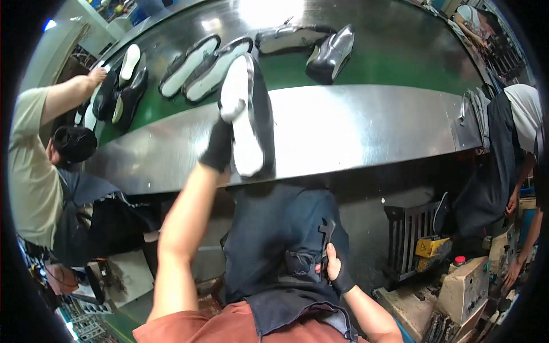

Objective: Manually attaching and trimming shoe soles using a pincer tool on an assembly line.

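Observation:
My left hand (220,144), in a black fingerless glove, reaches forward to the table's near edge and grips the side of a black shoe (262,114). The shoe's white underside (245,143) faces up, and motion blurs it; the fingers beneath are hidden. My right hand (336,270), also gloved, rests low by my lap, closed around dark metal pliers (326,230) with a hooked head pointing up and away. A small dark pouch (300,262) lies beside that hand, on my dark apron.
Several black shoes lie on the table's green strip, among them a pair (197,68) with pale soles up and a glossy one (331,54). A steel ledge (366,123) runs along the front. One co-worker (37,166) reaches in at left; another (497,126) stands right, near a black crate (403,240).

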`<state>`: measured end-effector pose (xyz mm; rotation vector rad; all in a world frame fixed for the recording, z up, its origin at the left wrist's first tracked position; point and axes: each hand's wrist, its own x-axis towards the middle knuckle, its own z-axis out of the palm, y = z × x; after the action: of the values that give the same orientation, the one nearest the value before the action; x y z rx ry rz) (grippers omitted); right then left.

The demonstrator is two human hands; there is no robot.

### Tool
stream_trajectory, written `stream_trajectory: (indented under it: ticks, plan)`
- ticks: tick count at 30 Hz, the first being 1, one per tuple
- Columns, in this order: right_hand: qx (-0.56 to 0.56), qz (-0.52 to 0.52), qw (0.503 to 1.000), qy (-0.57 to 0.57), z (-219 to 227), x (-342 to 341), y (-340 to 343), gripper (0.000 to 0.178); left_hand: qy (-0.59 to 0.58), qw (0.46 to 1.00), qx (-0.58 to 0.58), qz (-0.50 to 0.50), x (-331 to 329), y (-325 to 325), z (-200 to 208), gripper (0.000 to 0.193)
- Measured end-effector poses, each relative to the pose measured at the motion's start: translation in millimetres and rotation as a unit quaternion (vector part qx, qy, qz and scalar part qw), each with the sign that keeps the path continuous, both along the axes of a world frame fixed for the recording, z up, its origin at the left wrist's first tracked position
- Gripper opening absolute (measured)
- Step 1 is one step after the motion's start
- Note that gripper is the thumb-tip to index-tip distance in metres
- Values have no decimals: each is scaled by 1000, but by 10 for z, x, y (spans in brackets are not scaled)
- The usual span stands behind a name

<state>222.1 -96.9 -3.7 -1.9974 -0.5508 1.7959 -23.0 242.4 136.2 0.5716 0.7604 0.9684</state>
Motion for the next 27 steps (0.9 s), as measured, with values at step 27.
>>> stream_trajectory:
  ticks: [27]
  plan:
    - [-52, 132, 980, 142, 84, -260, 996, 65, 716, 539, 439, -68, 760, 3072, -397, 70]
